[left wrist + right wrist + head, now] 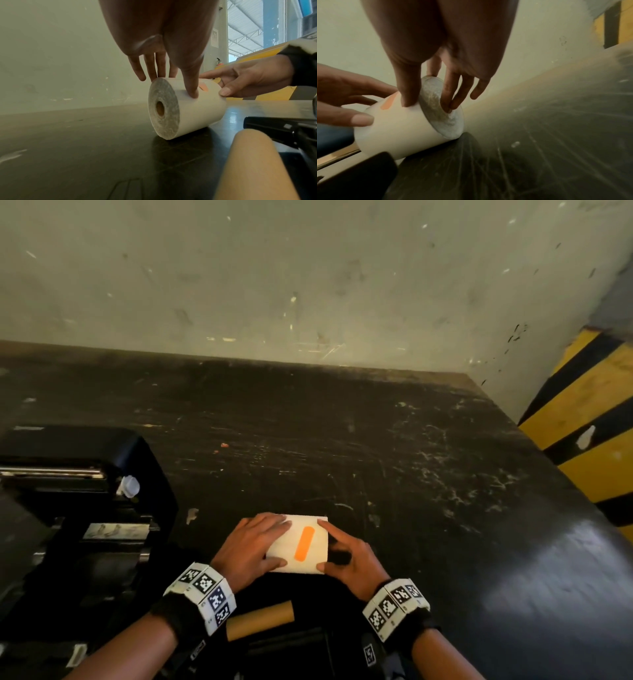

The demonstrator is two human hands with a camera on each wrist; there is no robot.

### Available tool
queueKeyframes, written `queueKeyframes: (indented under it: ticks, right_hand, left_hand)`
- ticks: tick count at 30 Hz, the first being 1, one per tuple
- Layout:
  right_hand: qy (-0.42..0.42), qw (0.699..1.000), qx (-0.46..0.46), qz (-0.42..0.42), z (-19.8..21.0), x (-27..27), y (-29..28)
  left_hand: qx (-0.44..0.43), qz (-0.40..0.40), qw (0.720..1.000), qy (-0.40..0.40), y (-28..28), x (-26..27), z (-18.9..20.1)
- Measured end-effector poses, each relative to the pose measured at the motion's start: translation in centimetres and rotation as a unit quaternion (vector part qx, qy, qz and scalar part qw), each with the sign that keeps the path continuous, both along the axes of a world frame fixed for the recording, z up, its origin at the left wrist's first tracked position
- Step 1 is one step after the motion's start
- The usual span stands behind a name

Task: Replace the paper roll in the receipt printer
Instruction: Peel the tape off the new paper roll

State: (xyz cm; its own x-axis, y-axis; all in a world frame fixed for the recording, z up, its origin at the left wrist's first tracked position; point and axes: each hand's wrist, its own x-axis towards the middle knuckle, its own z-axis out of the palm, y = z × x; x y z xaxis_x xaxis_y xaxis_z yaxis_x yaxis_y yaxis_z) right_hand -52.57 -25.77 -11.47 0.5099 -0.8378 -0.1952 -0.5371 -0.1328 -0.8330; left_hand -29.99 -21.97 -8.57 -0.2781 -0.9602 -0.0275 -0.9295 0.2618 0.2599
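The receipt printer (72, 508) at the table's (376, 440) left edge runs out of the head view, its interior too dark to read. The left hand (251, 546) covers the paper roll's (308, 546) left end. The cardboard core (260, 619) is partly hidden behind the left wristband (205, 594).

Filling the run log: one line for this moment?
new paper roll on table | left hand, right hand grip it | orange sticker on | printer open

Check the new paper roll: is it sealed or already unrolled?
Sealed, apparently. The orange sticker lies across the white paper roll, no loose tail shows, and both hands hold it on the table.
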Motion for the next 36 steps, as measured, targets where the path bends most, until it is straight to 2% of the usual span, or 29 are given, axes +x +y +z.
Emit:
queueKeyframes:
  ticks: [3, 6, 10, 19, 25, 30, 33, 36]
  right_hand:
    - [0.051, 0.998, -0.041, 0.007, -0.5, 1.4, -0.1]
    - [0.128, 0.982, -0.136, 0.005, 0.3, 2.1, 0.0]
    - [0.141, 0.965, -0.223, -0.001, 1.2, 2.4, 0.3]
    - [0.016, 0.972, -0.197, -0.126, 0.8, 5.1, -0.2]
    - [0.007, 0.979, -0.162, -0.124, 1.3, 5.7, 0.4]
    - [-0.036, 0.987, -0.146, -0.062, 2.5, 4.6, 2.6]
    - [-0.078, 0.986, -0.128, -0.075, 2.4, 3.4, 3.9]
    - [-0.078, 0.985, -0.113, -0.102, 2.2, 1.5, 4.5]
  left_hand:
    - [-0.001, 0.026, 1.000, -0.002, 1.0, 0.8, -0.1]
    - [-0.001, 0.042, 0.999, -0.008, 1.5, 0.5, -0.1]
    - [-0.006, 0.048, 0.998, -0.028, 1.6, 0.0, 0.2]
    - [-0.019, 0.031, 0.998, -0.053, 2.4, -0.2, 0.1]
    - [-0.013, 0.009, 0.998, -0.055, 1.7, 0.3, -0.1]
    - [0.019, -0.012, 0.999, -0.032, 0.7, 1.1, 0.1]
    - [0.033, -0.005, 0.999, -0.011, 0.1, 1.3, 0.5]
    - [0.041, 0.002, 0.999, 0.010, -0.3, 1.4, 0.6]
